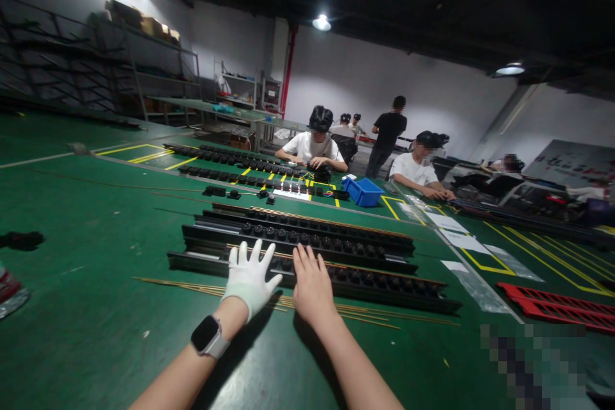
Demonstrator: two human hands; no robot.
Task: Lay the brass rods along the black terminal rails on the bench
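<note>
My left hand (250, 277), in a white glove with a watch at the wrist, has its fingers spread over the nearest long black channel (384, 286). Bare and flat, my right hand (311, 282) lies across the same channel, its fingers stretched out. Round black parts sit in a row inside the channel, and a thin brass-coloured rod (353, 267) runs along it. Under my wrists several loose brass-coloured rods (182, 284) lie on the green table. Two similar black channels (307, 242) stand just beyond. Whether my fingertips press on the rod is hard to tell.
A blue bin (364, 192) stands farther back, near long rows of black parts (240, 159). Two co-workers in white shirts (312, 147) sit across the table. To the right lie a red slotted rail (557, 307), paper sheets (454, 224) and clear plastic bags (483, 288).
</note>
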